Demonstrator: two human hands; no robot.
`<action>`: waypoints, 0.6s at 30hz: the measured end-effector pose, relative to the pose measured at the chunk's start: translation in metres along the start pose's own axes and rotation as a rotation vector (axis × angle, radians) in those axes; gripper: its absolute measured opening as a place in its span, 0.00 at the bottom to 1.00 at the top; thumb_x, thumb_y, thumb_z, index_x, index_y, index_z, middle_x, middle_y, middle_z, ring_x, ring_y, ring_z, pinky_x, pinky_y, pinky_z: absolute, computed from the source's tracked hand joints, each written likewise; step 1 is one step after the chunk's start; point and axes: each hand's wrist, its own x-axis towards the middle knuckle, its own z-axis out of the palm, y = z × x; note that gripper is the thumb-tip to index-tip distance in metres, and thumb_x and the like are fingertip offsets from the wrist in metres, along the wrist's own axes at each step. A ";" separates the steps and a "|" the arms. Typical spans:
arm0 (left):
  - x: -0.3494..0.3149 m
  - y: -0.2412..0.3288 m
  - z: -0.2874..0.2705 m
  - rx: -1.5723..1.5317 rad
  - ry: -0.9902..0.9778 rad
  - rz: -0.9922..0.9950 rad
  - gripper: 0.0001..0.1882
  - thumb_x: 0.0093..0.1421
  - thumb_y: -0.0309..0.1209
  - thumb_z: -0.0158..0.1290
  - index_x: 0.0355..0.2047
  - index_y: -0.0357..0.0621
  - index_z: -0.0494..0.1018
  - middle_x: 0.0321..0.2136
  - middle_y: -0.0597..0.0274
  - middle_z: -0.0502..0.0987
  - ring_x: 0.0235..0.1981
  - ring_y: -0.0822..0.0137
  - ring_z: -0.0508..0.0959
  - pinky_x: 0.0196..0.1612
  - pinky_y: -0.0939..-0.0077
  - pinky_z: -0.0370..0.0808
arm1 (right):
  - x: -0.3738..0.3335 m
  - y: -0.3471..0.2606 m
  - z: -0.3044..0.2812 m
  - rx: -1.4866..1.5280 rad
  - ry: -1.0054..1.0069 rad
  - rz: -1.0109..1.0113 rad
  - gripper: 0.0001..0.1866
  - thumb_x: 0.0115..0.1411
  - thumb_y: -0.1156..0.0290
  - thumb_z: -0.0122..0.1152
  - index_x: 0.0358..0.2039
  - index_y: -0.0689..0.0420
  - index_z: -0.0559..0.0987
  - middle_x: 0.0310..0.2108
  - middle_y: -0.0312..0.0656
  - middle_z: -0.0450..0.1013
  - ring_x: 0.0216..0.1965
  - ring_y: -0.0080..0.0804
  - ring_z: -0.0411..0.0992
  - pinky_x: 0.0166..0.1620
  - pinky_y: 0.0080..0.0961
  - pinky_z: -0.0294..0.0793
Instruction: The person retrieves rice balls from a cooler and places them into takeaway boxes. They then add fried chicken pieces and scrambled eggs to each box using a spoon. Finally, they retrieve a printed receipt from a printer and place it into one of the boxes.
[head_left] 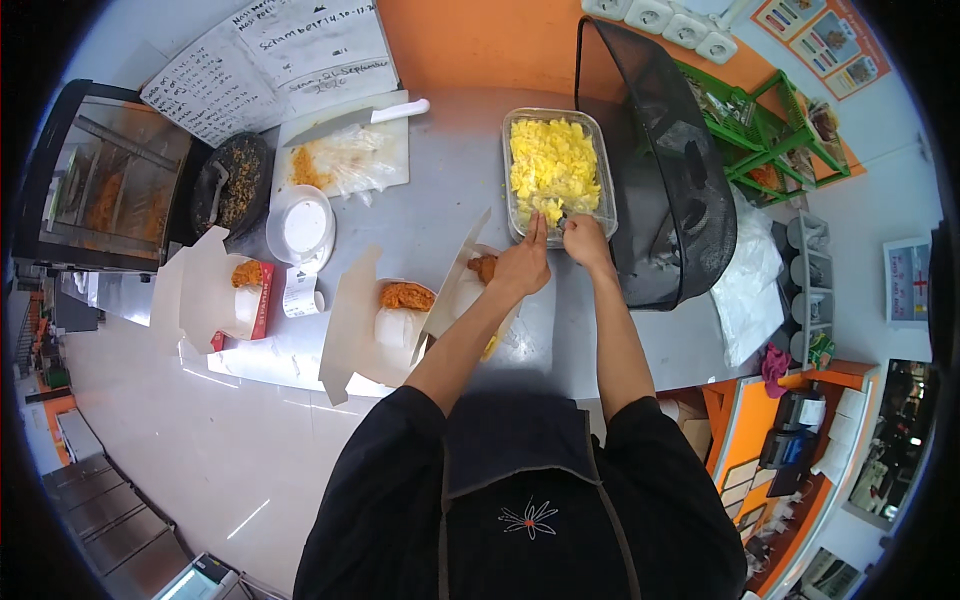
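A clear rectangular container [607,185] of scrambled egg [553,160] stands on the steel counter in front of me. My right hand [587,243] is closed at its near end, around a small metal utensil [562,224] that looks like a spoon, mostly hidden. Beside it, the stretched fingers of my left hand [524,264] reach the near rim and touch the egg there. Under my left forearm is an open paper box [461,262] with fried chicken [483,266], partly covered by my arm. To its left, another open box [350,330] holds rice [397,331] and fried chicken [408,296].
Farther left sits a red-sided open box [262,300] with chicken. A knife [345,122] lies on a white cutting board [398,165] beside a plastic bag. A stone mortar [240,185] stands near the glass display case [110,180]. A black mesh basket [690,180] borders the container's right.
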 end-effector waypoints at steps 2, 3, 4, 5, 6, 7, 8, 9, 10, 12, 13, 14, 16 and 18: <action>0.002 -0.002 0.002 0.005 -0.002 0.009 0.40 0.47 0.24 0.43 0.60 0.29 0.40 0.63 0.43 0.43 0.39 0.46 0.75 0.38 0.55 0.74 | -0.001 -0.001 0.000 -0.003 0.025 -0.009 0.11 0.51 0.70 0.46 0.27 0.62 0.77 0.32 0.57 0.72 0.37 0.55 0.70 0.40 0.43 0.68; 0.004 -0.003 0.003 0.007 0.002 0.018 0.40 0.47 0.24 0.43 0.60 0.29 0.40 0.63 0.43 0.42 0.39 0.45 0.75 0.38 0.55 0.74 | -0.001 0.001 -0.002 0.004 0.025 -0.011 0.11 0.51 0.70 0.47 0.27 0.61 0.77 0.31 0.57 0.72 0.36 0.54 0.70 0.39 0.42 0.68; 0.005 -0.003 0.005 0.009 0.005 0.028 0.41 0.47 0.23 0.43 0.61 0.30 0.40 0.63 0.43 0.42 0.39 0.45 0.75 0.37 0.56 0.74 | 0.000 0.002 -0.004 0.011 0.025 -0.012 0.11 0.51 0.70 0.48 0.28 0.61 0.77 0.31 0.56 0.72 0.36 0.53 0.71 0.39 0.41 0.68; 0.005 -0.002 0.007 0.017 0.007 0.022 0.41 0.46 0.24 0.44 0.61 0.30 0.40 0.63 0.43 0.43 0.39 0.46 0.75 0.37 0.57 0.75 | 0.001 0.010 -0.004 0.089 0.030 0.004 0.10 0.51 0.71 0.48 0.27 0.63 0.76 0.26 0.53 0.71 0.32 0.48 0.71 0.36 0.38 0.68; 0.006 0.000 0.009 0.024 0.009 0.017 0.42 0.45 0.25 0.45 0.61 0.30 0.41 0.63 0.44 0.43 0.39 0.47 0.76 0.37 0.58 0.75 | 0.002 0.017 -0.007 0.167 0.036 0.020 0.10 0.51 0.72 0.49 0.26 0.65 0.75 0.22 0.50 0.71 0.28 0.44 0.71 0.33 0.35 0.67; 0.006 0.002 0.010 0.031 0.012 0.013 0.43 0.44 0.25 0.46 0.61 0.30 0.41 0.63 0.45 0.44 0.39 0.48 0.76 0.37 0.59 0.76 | 0.002 0.023 -0.008 0.244 0.043 0.037 0.09 0.52 0.73 0.50 0.25 0.66 0.74 0.17 0.47 0.70 0.24 0.39 0.71 0.30 0.33 0.67; 0.008 0.003 0.010 0.026 0.020 0.016 0.43 0.44 0.25 0.46 0.61 0.31 0.41 0.63 0.45 0.44 0.38 0.48 0.76 0.37 0.59 0.76 | 0.002 0.029 -0.010 0.352 -0.005 0.175 0.09 0.52 0.72 0.50 0.26 0.66 0.75 0.17 0.45 0.69 0.24 0.36 0.70 0.29 0.31 0.66; 0.008 0.002 0.010 0.021 0.028 0.010 0.43 0.44 0.25 0.46 0.61 0.31 0.41 0.63 0.45 0.44 0.38 0.48 0.76 0.37 0.59 0.76 | -0.003 0.024 -0.018 0.459 -0.061 0.312 0.09 0.52 0.72 0.51 0.26 0.66 0.75 0.16 0.43 0.68 0.23 0.32 0.68 0.28 0.30 0.66; 0.008 0.002 0.011 0.015 0.032 0.010 0.43 0.44 0.25 0.47 0.61 0.31 0.41 0.63 0.45 0.44 0.38 0.48 0.76 0.37 0.59 0.76 | -0.007 0.020 -0.024 0.564 -0.113 0.455 0.10 0.52 0.72 0.52 0.27 0.67 0.76 0.15 0.40 0.67 0.22 0.29 0.67 0.27 0.28 0.66; 0.009 0.003 0.011 0.019 0.068 0.038 0.44 0.44 0.25 0.47 0.61 0.32 0.41 0.63 0.45 0.43 0.38 0.47 0.76 0.37 0.60 0.76 | -0.012 0.016 -0.027 0.435 -0.100 0.443 0.10 0.52 0.71 0.52 0.29 0.65 0.77 0.17 0.44 0.69 0.24 0.33 0.70 0.30 0.30 0.67; 0.010 0.004 0.011 0.021 0.085 0.055 0.44 0.44 0.24 0.47 0.61 0.33 0.41 0.63 0.45 0.43 0.38 0.47 0.76 0.37 0.60 0.76 | -0.014 0.015 -0.027 0.370 -0.092 0.439 0.11 0.52 0.70 0.52 0.30 0.64 0.78 0.18 0.45 0.71 0.25 0.34 0.71 0.31 0.30 0.68; 0.010 0.006 0.011 0.022 0.056 0.049 0.44 0.44 0.24 0.47 0.62 0.33 0.41 0.63 0.45 0.43 0.37 0.47 0.76 0.37 0.60 0.76 | -0.014 0.017 -0.025 0.285 -0.052 0.325 0.11 0.51 0.70 0.51 0.29 0.63 0.78 0.21 0.48 0.72 0.27 0.40 0.71 0.32 0.33 0.69; 0.010 0.017 0.001 0.029 -0.002 0.045 0.44 0.44 0.24 0.48 0.62 0.34 0.42 0.63 0.45 0.44 0.37 0.47 0.77 0.36 0.60 0.76 | -0.013 0.024 -0.017 0.119 0.032 0.101 0.12 0.49 0.69 0.50 0.28 0.62 0.78 0.27 0.55 0.74 0.31 0.52 0.72 0.35 0.38 0.70; 0.010 0.021 0.000 0.045 0.008 0.048 0.44 0.44 0.23 0.48 0.62 0.36 0.42 0.63 0.46 0.43 0.36 0.48 0.77 0.35 0.61 0.76 | -0.008 0.020 -0.013 -0.044 0.052 0.038 0.12 0.50 0.69 0.49 0.28 0.62 0.78 0.31 0.55 0.74 0.34 0.52 0.72 0.37 0.40 0.70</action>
